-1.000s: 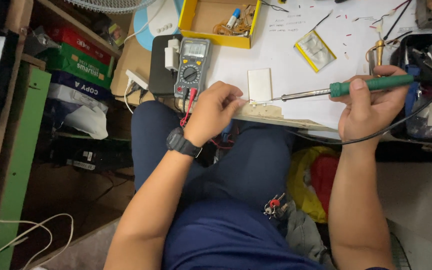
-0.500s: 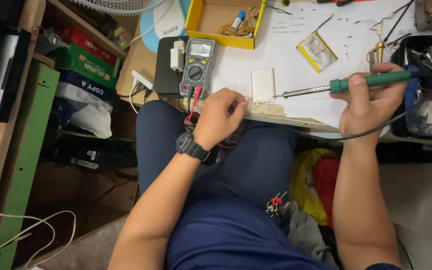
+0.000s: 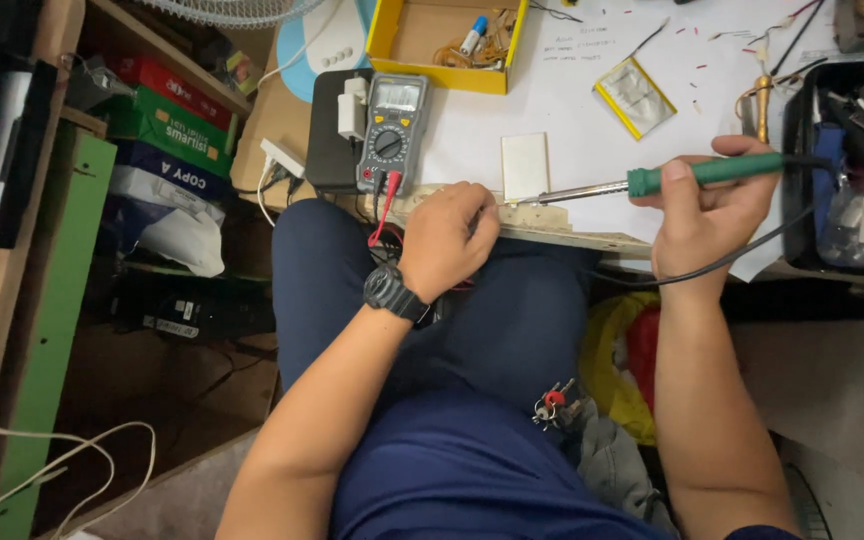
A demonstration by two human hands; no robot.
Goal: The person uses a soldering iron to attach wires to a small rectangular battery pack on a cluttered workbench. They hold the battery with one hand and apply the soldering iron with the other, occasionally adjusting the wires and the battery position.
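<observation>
Your right hand [image 3: 707,215] is wrapped around the green grip of the iron [image 3: 652,182], fingers folded over it and thumb on top, holding it level above the desk [image 3: 572,90]. The metal shaft points left, its tip right at the near edge of the desk, just beside your left hand [image 3: 449,243]. The iron's black cord [image 3: 742,255] loops down under your right wrist.

Your left hand is curled tight at that desk edge, fingers tucked under, pressed against the wooden strip [image 3: 542,218] there; what they pinch I cannot tell, it is hidden under the knuckles. A black watch [image 3: 392,293] sits on that wrist.

Just above the iron's tip lies a small white card [image 3: 525,166], flat on the white sheet. To its left the multimeter [image 3: 390,130] lies on a black pad, with its red lead [image 3: 384,210] dropping off the desk edge near your left hand. Farther back sits a yellow tray [image 3: 392,40] with small parts inside, and to the right a clear packet with a yellow border [image 3: 635,96]. A black bin [image 3: 800,170] of tools stands at the far right, just beyond your right hand.

Your lap in dark blue fills the lower frame, with a bunch of keys [image 3: 552,405] at the hip.
</observation>
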